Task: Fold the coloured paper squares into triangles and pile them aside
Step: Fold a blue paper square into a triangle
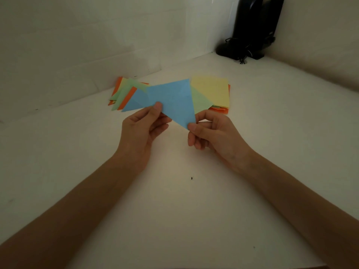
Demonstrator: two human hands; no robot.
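My left hand (143,129) pinches the blue triangle (172,100) at its lower left edge, thumb on top. My right hand (211,131) pinches its bottom corner between thumb and forefinger. The paper is held above the white table (174,210). At ten o'clock from it lies the loose pile of folded triangles (124,94): green, orange, yellow, blue. At two o'clock sits the stack of squares (213,90), yellow on top, a green sheet (200,102) askew over it. Farther off at one o'clock, a black device (252,28) stands in the corner.
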